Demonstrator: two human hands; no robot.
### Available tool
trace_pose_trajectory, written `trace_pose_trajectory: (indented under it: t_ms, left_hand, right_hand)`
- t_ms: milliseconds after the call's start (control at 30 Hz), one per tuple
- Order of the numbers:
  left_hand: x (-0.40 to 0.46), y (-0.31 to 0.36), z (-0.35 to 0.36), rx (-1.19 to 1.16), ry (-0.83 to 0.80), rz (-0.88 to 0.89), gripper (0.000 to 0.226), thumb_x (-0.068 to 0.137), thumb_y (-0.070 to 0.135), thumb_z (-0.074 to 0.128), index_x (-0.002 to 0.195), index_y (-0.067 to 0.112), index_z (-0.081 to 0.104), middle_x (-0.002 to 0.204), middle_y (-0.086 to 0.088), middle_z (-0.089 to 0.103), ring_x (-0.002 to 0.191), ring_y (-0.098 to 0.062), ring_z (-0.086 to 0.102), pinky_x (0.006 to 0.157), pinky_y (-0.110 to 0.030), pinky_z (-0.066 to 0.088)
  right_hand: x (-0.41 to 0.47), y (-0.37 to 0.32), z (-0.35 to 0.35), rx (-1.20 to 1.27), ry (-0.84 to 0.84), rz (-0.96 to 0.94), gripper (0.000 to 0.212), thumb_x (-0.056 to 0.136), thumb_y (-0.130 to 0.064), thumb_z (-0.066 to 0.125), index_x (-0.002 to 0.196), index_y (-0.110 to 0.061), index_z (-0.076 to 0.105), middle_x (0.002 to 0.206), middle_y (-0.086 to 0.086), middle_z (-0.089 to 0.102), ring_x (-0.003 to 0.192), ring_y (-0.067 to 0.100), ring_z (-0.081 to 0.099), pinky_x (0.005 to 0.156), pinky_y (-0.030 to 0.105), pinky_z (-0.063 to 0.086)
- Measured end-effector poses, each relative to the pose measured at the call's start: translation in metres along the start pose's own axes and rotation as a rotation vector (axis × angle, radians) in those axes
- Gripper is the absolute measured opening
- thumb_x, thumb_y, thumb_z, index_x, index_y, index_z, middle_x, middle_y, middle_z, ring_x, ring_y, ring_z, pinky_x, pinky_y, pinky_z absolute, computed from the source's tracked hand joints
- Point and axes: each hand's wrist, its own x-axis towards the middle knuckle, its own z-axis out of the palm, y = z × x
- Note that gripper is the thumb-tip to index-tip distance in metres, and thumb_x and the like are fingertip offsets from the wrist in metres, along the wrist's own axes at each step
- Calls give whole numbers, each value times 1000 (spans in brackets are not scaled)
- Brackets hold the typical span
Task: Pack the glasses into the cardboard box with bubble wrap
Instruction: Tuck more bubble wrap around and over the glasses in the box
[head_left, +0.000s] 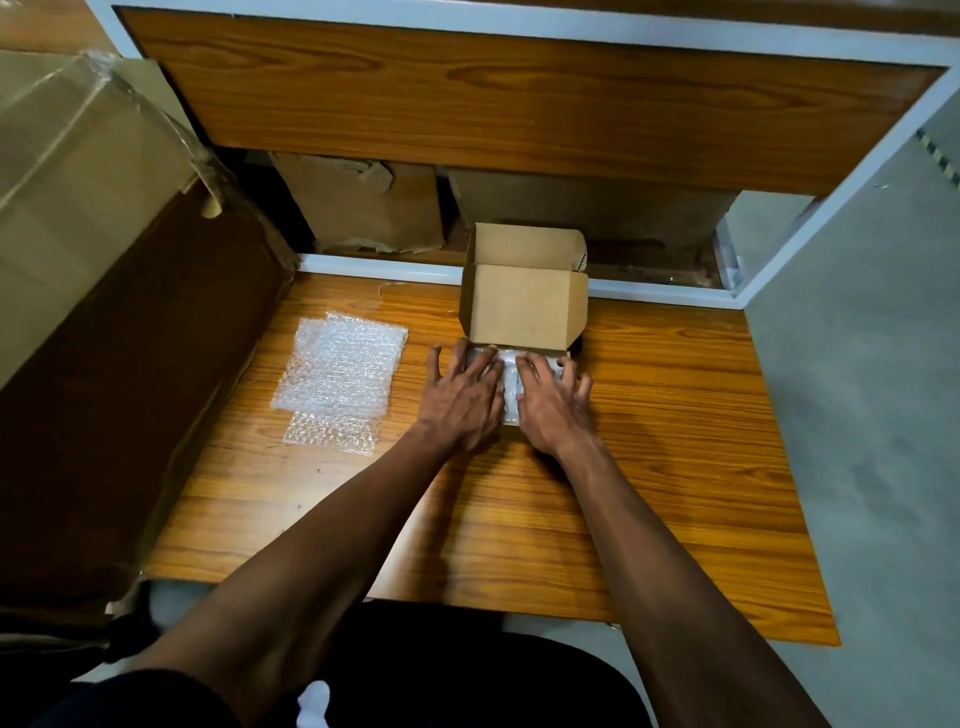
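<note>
Now two hands, left hand (460, 395) and right hand (553, 402), press one box (522, 304); two bubble-wrap sheets (340, 371) beside.

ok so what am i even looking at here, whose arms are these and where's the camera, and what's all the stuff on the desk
There is no machine here. The camera is worn on a person's head and looks down, so the two bare arms coming up from the bottom are that person's own. This is the only view.

On the wooden desk stands a small cardboard box with its lid flaps up. Both hands lie side by side at its near end: the left hand and the right hand press with spread fingers on the bubble wrap there. What that wrap covers cannot be seen.

To the left lie spare sheets of bubble wrap, flat on the desk and untouched. Larger cartons stand at the far left and behind the desk.
</note>
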Motion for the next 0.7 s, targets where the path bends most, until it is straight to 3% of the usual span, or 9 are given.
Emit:
trace_pose_trajectory:
  t_ms: [400,600,700]
  left_hand:
    - [3,-6,8,-106,-48,-75,64,108,58,14,168,35,13,175,4,18,162,-37,1,124,-68,-5]
    - [-4,-9,4,-92,-36,-81,64,109,56,13,169,32,11,177,4,14,163,-37,-2,124,-67,-8]
    - [-5,-11,7,-114,-48,-83,65,110,55,12,169,30,10,177,4,11,163,-36,-5,124,-66,-10]
  right_hand:
    - [7,-8,-8,-8,-88,49,73,101,-46,50,165,-32,17,170,-1,19,151,40,14,119,57,20]
    - [-7,0,-3,-18,81,115,69,102,-52,50,162,-26,29,166,3,34,154,36,20,120,56,20]
    - [-11,6,6,26,54,199,75,102,-62,45,163,-22,25,167,4,33,156,40,19,123,61,15]
